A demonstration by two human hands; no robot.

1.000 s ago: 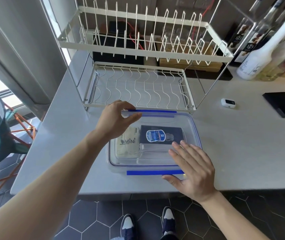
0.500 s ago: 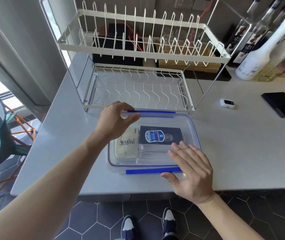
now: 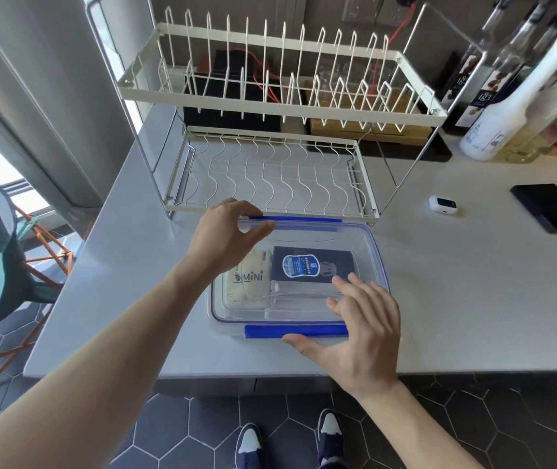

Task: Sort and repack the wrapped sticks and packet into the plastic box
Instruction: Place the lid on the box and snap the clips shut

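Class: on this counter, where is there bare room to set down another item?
Bare patches: right of the plastic box, before the white device and black pad; left of the box toward the counter edge. Crowded: rear right, bottles.

Plastic box (image 3: 377, 252), clear, lid with blue clips: one. Blue clips seen on the lid: two, one at the far edge (image 3: 299, 219) and one at the near edge (image 3: 295, 331). Packets seen through the lid: two, one cream marked "MiNi" (image 3: 246, 286), one dark with a blue label (image 3: 314, 265). Wire dish rack (image 3: 270, 106), two tiers: one. Small white device (image 3: 443, 205): one. Flat black pad (image 3: 553, 207): one. Hands: two, left (image 3: 228, 238) and right (image 3: 365, 330). Bottles at the far right corner: several, exact count not determinable.
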